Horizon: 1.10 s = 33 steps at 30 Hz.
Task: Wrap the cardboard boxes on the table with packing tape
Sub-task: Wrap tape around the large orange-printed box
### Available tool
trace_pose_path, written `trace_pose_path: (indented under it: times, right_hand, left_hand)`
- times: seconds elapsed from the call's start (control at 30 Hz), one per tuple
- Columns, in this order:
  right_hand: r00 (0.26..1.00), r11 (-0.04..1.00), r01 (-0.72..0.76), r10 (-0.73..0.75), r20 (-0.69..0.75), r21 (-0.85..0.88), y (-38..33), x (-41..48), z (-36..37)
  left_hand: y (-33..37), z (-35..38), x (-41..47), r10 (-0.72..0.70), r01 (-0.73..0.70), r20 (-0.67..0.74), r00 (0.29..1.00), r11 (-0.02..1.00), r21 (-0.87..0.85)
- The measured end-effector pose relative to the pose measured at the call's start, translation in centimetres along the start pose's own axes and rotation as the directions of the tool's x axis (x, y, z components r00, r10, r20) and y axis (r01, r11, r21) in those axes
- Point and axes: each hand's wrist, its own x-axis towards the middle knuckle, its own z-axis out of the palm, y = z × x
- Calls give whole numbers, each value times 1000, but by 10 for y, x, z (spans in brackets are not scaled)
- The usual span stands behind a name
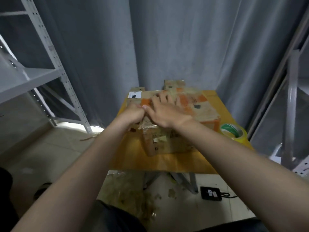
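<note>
Now left hand (133,114) pinches crinkled tape (148,126); right hand (167,113) flat on worn box (203,111)

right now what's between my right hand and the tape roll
Head view: only the taped top and right corner of the cardboard box lie between the right hand and the tape roll.

Position: the head-worn camera sat above and just before the small yellow-topped table (160,161).
Direction: it faced forward and down, toward the grey fabric curtain (167,39).
Nearness: close, wide-angle, the table mid-frame.
</note>
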Motion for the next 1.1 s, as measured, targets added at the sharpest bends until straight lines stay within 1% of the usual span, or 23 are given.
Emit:
trace_pose_path:
  times: [0.03,0.1,0.17,0.23,0.3,0.37,0.43,0.5,0.63,0.7,0.8,0.9,0.97,1.1]
  right_hand:
    - [1000,1000,-11,11,26,2,0,1,4]
    - [998,999,-30,29,50,13,3,3,8]
    - [998,1000,-26,27,60,-6,4,5,10]
    - [997,999,-27,29,71,-28,2,7,11]
    - [994,998,-40,44,95,-41,1,10,12]
    - [992,997,-53,59,110,-55,2,12,12]
    - [992,996,-53,61,109,-76,4,14,11]
    - [994,994,-35,46,101,-104,6,20,12]
    - [998,988,-33,40,45,-153,12,42,15]
    - [1000,991,0,-2,-18,-131,15,56,15]
    - [992,985,46,-65,-107,-167,20,80,18]
    - [994,985,-28,10,-109,-173,28,102,22]
    - [995,976,-61,41,-96,-209,33,116,22]
    - [983,956,-85,35,-181,-280,39,142,18]
  left_hand:
    - [-1,-1,9,40,-41,-70,997,999,-12]
    - [-2,0,29,62,-72,-161,985,996,-55]
    - [-1,0,54,53,-72,-188,981,993,-95]
    - [7,1,76,110,-128,-186,976,988,-88]
    - [17,6,96,153,-159,-128,980,987,-34]
    - [23,14,111,182,-177,-75,980,982,68]
    - [22,19,121,238,-221,-87,967,961,169]
    - [18,20,128,248,-218,-126,961,953,209]
    - [12,20,139,281,-225,-185,942,935,274]
    - [12,21,143,296,-232,-195,935,927,294]
    - [11,19,151,278,-211,-216,936,934,287]
    - [9,19,158,267,-188,-251,931,935,300]
    - [9,20,162,271,-178,-267,925,929,324]
    - [12,23,167,268,-146,-293,918,914,378]
